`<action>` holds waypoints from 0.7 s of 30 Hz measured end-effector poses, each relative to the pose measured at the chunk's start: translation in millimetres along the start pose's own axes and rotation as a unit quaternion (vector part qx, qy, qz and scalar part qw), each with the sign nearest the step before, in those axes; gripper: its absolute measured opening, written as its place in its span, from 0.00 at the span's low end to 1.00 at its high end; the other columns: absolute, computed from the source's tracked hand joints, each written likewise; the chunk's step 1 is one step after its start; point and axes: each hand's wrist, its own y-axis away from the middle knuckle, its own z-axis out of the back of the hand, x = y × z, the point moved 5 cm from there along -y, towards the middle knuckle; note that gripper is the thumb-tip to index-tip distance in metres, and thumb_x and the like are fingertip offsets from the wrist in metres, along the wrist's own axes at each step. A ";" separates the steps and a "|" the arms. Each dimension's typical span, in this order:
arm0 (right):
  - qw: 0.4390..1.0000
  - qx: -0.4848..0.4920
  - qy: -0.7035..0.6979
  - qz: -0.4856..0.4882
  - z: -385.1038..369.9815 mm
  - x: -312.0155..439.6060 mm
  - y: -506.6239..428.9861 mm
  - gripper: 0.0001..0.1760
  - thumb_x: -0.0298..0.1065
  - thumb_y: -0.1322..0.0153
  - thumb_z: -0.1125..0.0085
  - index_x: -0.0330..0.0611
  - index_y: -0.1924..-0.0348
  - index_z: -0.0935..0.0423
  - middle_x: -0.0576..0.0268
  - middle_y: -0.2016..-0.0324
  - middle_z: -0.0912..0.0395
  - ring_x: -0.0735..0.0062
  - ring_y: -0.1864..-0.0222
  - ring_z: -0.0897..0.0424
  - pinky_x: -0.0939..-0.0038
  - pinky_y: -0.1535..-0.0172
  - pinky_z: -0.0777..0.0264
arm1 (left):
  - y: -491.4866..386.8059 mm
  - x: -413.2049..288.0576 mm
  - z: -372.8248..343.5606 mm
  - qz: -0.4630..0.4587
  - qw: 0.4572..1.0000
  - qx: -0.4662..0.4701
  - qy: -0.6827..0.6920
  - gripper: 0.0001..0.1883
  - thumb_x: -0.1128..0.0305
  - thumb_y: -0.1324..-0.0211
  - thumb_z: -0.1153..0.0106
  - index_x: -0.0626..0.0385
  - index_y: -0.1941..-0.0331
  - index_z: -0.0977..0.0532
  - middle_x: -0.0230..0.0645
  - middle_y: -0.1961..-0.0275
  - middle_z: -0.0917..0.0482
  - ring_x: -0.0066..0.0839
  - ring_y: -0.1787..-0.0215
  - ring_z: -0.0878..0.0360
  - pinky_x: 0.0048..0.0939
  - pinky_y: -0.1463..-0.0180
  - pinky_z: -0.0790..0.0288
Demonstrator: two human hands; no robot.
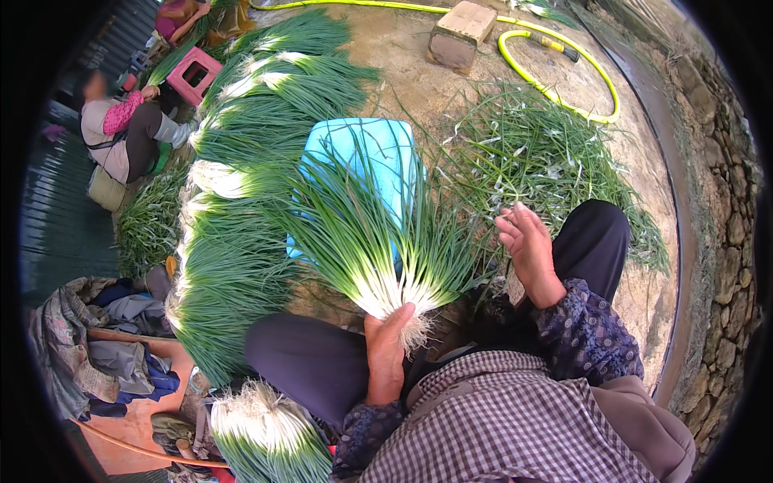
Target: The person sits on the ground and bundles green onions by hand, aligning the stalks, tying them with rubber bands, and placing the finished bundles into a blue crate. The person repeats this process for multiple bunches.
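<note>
A fanned bunch of green onions (362, 241) is gripped at its white ends by my left hand (388, 350), with the pale roots hanging over the thumb side. Its green leaves spread forward over a blue plastic stool (362, 136). Off to the right, my right hand (530, 250) is raised with nothing in it, fingers apart, near a heap of loose leaves and trimmings (531, 145). Left of the stool, a long row of green onion bunches (235, 259) lies on the ground, white ends to the left. Another bunch (272, 422) lies beside my left knee.
A wooden block (462, 33) and a yellow hose (613, 90) lie beyond the heap. A stone wall (728, 271) runs along the right. At the upper left, a person (115, 130) sits near a pink stool (194, 75); another person is partly visible behind. Clothes (121, 362) are piled at left.
</note>
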 end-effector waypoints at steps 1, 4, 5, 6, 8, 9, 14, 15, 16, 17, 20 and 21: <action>0.997 -0.015 0.080 0.000 -8.7 -11.1 2.0 0.17 0.38 0.24 0.42 0.38 0.46 0.27 0.60 0.57 0.20 0.77 0.63 0.18 0.78 0.67 0.25 | 0.8 0.7 0.6 0.003 1.000 -0.011 0.019 0.25 0.80 0.42 0.39 0.66 0.39 0.30 0.39 0.46 0.20 0.29 0.50 0.19 0.31 0.46 0.26; 0.941 0.230 0.244 0.036 -68.4 -37.4 33.4 0.17 0.40 0.26 0.39 0.38 0.51 0.24 0.63 0.66 0.18 0.76 0.70 0.19 0.76 0.70 0.26 | 3.7 -1.0 0.0 0.035 0.997 -0.056 0.036 0.22 0.76 0.37 0.43 0.64 0.39 0.31 0.38 0.46 0.21 0.29 0.50 0.19 0.31 0.49 0.25; 0.915 0.305 0.257 0.053 -92.6 -45.5 44.2 0.17 0.41 0.27 0.38 0.37 0.52 0.24 0.63 0.70 0.18 0.76 0.73 0.20 0.74 0.72 0.27 | 5.1 -3.5 -2.1 0.045 0.996 -0.070 0.041 0.22 0.76 0.37 0.43 0.64 0.39 0.31 0.37 0.46 0.21 0.29 0.51 0.19 0.31 0.50 0.24; 0.884 0.313 0.329 0.115 -115.6 -43.7 52.2 0.18 0.41 0.29 0.36 0.36 0.54 0.24 0.61 0.73 0.19 0.73 0.76 0.20 0.71 0.72 0.27 | 3.7 0.2 5.6 0.048 0.994 -0.085 0.041 0.21 0.77 0.37 0.43 0.63 0.40 0.30 0.37 0.47 0.21 0.28 0.52 0.20 0.32 0.49 0.25; 0.832 0.297 0.410 0.225 -148.0 -42.6 55.4 0.19 0.41 0.31 0.34 0.35 0.56 0.25 0.56 0.77 0.21 0.63 0.79 0.20 0.64 0.72 0.28 | 3.3 -1.1 6.1 0.009 0.998 -0.059 0.022 0.19 0.78 0.36 0.44 0.63 0.41 0.28 0.37 0.46 0.20 0.27 0.51 0.19 0.31 0.47 0.26; 0.818 0.280 0.420 0.274 -160.5 -42.3 52.1 0.20 0.41 0.32 0.33 0.35 0.56 0.25 0.53 0.77 0.21 0.57 0.79 0.21 0.61 0.72 0.28 | 2.0 -2.2 5.6 -0.012 0.999 -0.045 0.014 0.19 0.79 0.36 0.44 0.63 0.41 0.28 0.38 0.46 0.19 0.27 0.50 0.19 0.30 0.46 0.26; 0.793 0.255 0.447 0.326 -192.6 -43.1 21.6 0.14 0.36 0.34 0.35 0.39 0.61 0.26 0.54 0.77 0.20 0.47 0.75 0.20 0.54 0.69 0.27 | 3.1 -7.0 -0.6 -0.029 0.999 -0.004 -0.021 0.21 0.84 0.41 0.42 0.65 0.42 0.27 0.38 0.46 0.19 0.27 0.47 0.19 0.31 0.39 0.28; 0.779 0.258 0.466 0.332 -194.0 -45.2 12.9 0.12 0.35 0.34 0.36 0.40 0.63 0.26 0.53 0.77 0.21 0.46 0.74 0.21 0.53 0.68 0.27 | 2.2 -5.5 0.4 -0.025 0.999 0.004 -0.023 0.22 0.85 0.41 0.43 0.64 0.42 0.28 0.39 0.46 0.19 0.28 0.47 0.19 0.32 0.39 0.28; 0.765 0.259 0.483 0.338 -193.2 -47.6 3.6 0.09 0.34 0.34 0.37 0.40 0.65 0.25 0.52 0.78 0.21 0.45 0.74 0.21 0.53 0.68 0.27 | 1.8 -3.8 1.2 -0.020 0.999 0.013 -0.027 0.23 0.86 0.41 0.43 0.64 0.41 0.29 0.39 0.45 0.20 0.29 0.47 0.19 0.33 0.39 0.27; 0.751 0.261 0.500 0.344 -189.7 -50.1 -3.0 0.07 0.33 0.34 0.38 0.41 0.67 0.25 0.52 0.78 0.22 0.44 0.74 0.21 0.52 0.67 0.27 | 1.5 -2.8 0.8 -0.016 0.999 0.021 -0.031 0.24 0.87 0.42 0.43 0.63 0.40 0.29 0.39 0.45 0.20 0.29 0.46 0.19 0.34 0.39 0.26; 0.749 0.218 0.467 0.416 -163.0 -32.3 -11.7 0.04 0.29 0.35 0.39 0.40 0.73 0.25 0.53 0.80 0.23 0.50 0.77 0.21 0.58 0.71 0.27 | 6.7 -15.3 -11.1 -0.046 0.999 0.022 -0.008 0.20 0.85 0.41 0.42 0.65 0.44 0.26 0.39 0.47 0.18 0.28 0.48 0.18 0.32 0.39 0.27; 0.753 0.203 0.452 0.433 -150.4 -23.0 -15.8 0.05 0.29 0.35 0.39 0.40 0.74 0.26 0.51 0.80 0.23 0.47 0.76 0.21 0.56 0.70 0.27 | 7.8 -17.3 -12.1 -0.046 0.999 0.023 -0.010 0.20 0.85 0.41 0.42 0.65 0.44 0.25 0.39 0.48 0.18 0.28 0.48 0.18 0.32 0.39 0.27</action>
